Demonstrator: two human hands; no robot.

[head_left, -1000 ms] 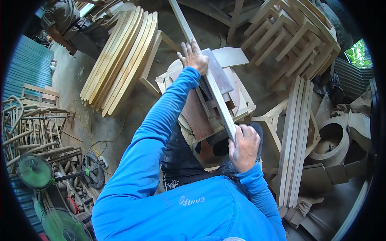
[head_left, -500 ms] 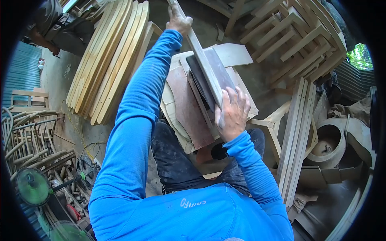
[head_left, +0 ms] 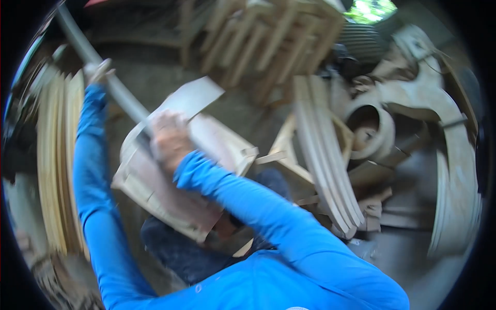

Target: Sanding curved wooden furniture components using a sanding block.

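Note:
My left hand (head_left: 98,72) is closed around a long, narrow wooden strip (head_left: 124,98) at the upper left. The strip slants from the top left down toward my lap. At its near end my right hand (head_left: 171,138) is wrapped over it, the fingers blurred by motion. Beneath lies a low work surface of stacked flat pieces, with a reddish-brown board (head_left: 170,181) on top and a pale panel (head_left: 194,98) at its far side. A dark object (head_left: 144,139) shows only in part beside my right hand.
Long pale boards (head_left: 54,170) stand stacked on the left. To the right, several wooden strips (head_left: 323,160) lean across a wooden frame (head_left: 284,137), beside a round hollow form (head_left: 385,126) and large curved pieces (head_left: 457,150). Slatted wooden frames (head_left: 274,36) are piled at the back.
The view has swung to the right, so everything sits further left. The strip now points more to the upper left, and both hands have moved with it.

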